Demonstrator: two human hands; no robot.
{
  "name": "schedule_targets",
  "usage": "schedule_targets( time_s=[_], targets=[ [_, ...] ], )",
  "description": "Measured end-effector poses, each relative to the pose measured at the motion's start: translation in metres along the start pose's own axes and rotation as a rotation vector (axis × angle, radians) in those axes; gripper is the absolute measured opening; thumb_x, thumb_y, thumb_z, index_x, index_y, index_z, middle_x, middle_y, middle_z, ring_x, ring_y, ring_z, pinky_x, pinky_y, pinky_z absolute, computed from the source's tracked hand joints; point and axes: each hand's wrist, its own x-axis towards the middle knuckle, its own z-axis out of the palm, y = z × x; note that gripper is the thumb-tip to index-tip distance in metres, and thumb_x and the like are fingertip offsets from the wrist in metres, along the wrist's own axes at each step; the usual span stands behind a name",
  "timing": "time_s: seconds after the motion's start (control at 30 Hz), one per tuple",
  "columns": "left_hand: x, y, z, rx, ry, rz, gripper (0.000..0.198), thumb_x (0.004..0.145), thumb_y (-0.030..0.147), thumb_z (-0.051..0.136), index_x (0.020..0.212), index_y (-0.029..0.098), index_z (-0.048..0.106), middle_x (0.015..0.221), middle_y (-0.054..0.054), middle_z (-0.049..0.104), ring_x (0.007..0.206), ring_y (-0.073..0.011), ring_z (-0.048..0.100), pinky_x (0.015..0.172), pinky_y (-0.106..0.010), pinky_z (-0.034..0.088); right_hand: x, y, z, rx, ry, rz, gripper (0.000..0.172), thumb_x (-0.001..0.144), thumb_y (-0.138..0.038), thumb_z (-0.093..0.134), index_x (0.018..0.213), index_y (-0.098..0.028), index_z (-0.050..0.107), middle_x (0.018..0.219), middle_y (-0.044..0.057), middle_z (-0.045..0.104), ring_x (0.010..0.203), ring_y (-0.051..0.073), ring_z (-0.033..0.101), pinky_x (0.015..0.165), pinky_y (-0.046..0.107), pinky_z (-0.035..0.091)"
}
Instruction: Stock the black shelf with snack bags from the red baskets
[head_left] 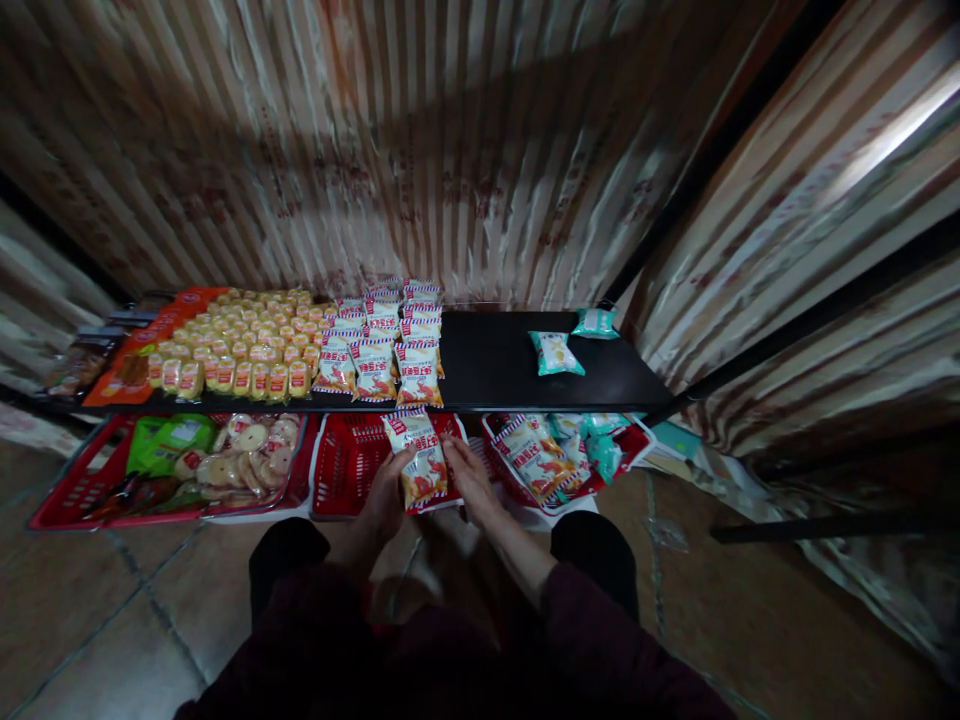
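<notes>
Over the middle basket [334, 485], bag [425, 472] pinched in the fingers of left hand [384, 497], at its eight o'clock, and right hand [474, 482], at three. Shelf [491, 370] at twelve carries matching packs [375, 368]; green packs [556, 354] at two.

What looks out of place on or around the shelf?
Two teal-and-white plastic snack bags lie apart at differing angles on the right of the long black shelf, unlike the close rows of white-and-orange plastic snack bags. An apparent clear plastic scrap on the brown tiled floor resembles litter.
</notes>
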Motion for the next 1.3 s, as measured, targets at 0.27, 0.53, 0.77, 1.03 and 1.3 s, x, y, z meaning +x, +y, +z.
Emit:
schedule_targets(
  time_s=[0.27, 0.53, 0.77, 1.03, 1.3],
  targets=[
    [0.030, -0.013, 0.019, -0.054, 0.059, 0.028, 0.046, 0.064, 0.024, 0.075, 0.107, 0.017, 0.058, 0.103, -0.008, 0.070, 0.096, -0.0252, 0.066, 0.085, -0.037, 0.052, 0.030, -0.012, -0.014, -0.057, -0.122, -0.004, 0.046, 0.077, -0.057, 0.057, 0.109, -0.024, 0.064, 0.103, 0.004, 0.070, 0.099, 0.023, 0.063, 0.089, 0.038, 0.049],
    [0.037, -0.004, 0.048, -0.071, -0.011, 0.094, 0.053, 0.063, 0.027, 0.074, 0.112, 0.017, 0.056, 0.107, -0.009, 0.069, 0.102, -0.0277, 0.064, 0.089, -0.039, 0.049, 0.039, -0.052, -0.029, -0.197, -0.104, -0.114, 0.040, 0.081, -0.052, 0.056, 0.109, -0.024, 0.063, 0.104, 0.003, 0.069, 0.094, 0.021, 0.063, 0.085, 0.035, 0.050],
    [0.023, -0.008, 0.050, -0.058, -0.010, 0.134, 0.063, 0.063, 0.027, 0.073, 0.122, 0.017, 0.051, 0.105, -0.010, 0.069, 0.100, -0.0284, 0.064, 0.086, -0.039, 0.049, 0.028, -0.053, -0.030, -0.125, -0.086, -0.104, 0.038, 0.076, -0.052, 0.061, 0.103, -0.025, 0.066, 0.097, 0.002, 0.072, 0.091, 0.022, 0.065, 0.081, 0.034, 0.051],
    [0.017, -0.019, 0.050, 0.029, -0.009, 0.047, 0.069, 0.060, 0.040, 0.080, 0.119, 0.017, 0.053, 0.101, -0.012, 0.070, 0.091, -0.0275, 0.067, 0.083, -0.041, 0.051, 0.012, -0.039, -0.040, -0.067, -0.045, -0.046, 0.040, 0.072, -0.054, 0.064, 0.102, -0.026, 0.067, 0.097, 0.003, 0.072, 0.090, 0.024, 0.066, 0.082, 0.038, 0.052],
    [0.053, -0.030, 0.068, 0.109, 0.044, 0.062, 0.056, 0.061, 0.036, 0.080, 0.107, 0.015, 0.056, 0.098, -0.012, 0.070, 0.082, -0.0255, 0.068, 0.079, -0.040, 0.052, 0.040, -0.051, -0.059, -0.088, -0.044, -0.072, 0.041, 0.075, -0.053, 0.063, 0.104, -0.024, 0.065, 0.105, 0.004, 0.070, 0.098, 0.024, 0.064, 0.086, 0.036, 0.050]
  ],
)
